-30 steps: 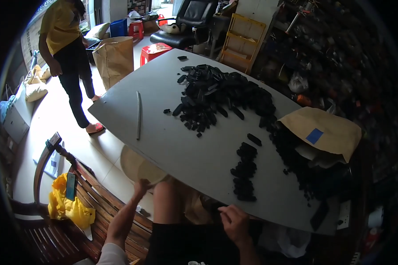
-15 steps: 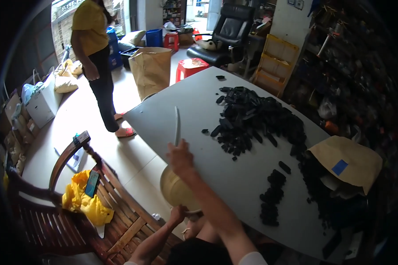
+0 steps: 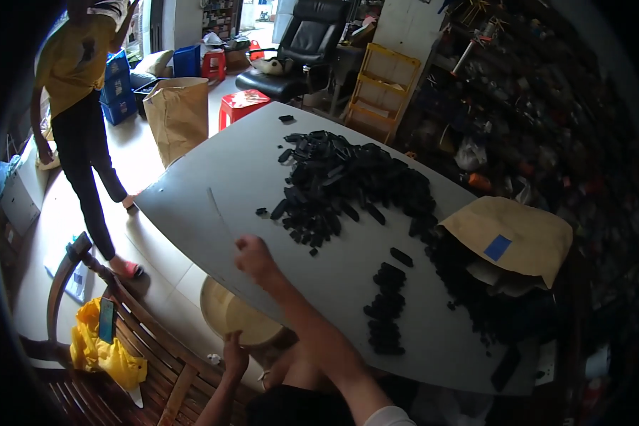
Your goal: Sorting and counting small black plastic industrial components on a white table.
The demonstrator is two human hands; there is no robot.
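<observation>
Obliquely, thin strip [image 3: 218,211], long axis forward-left from right hand [image 3: 255,260]

Noted just left of centre: bare right hand [image 3: 255,260], fingers curled inward as a fist, wrist nearly in line with bare, outstretched right forearm [image 3: 311,332] slanting up from lower centre. Noted lower left of centre: bare left hand [image 3: 236,354], fingers upward; bare left forearm [image 3: 219,399] rising from bottom edge.

Open tabletop [image 3: 319,273] stretches left of the frame's center, cut by a thin rod [image 3: 219,211]; heaped black pieces [image 3: 355,170] block the middle, a paper bag [image 3: 529,227] the right.
</observation>
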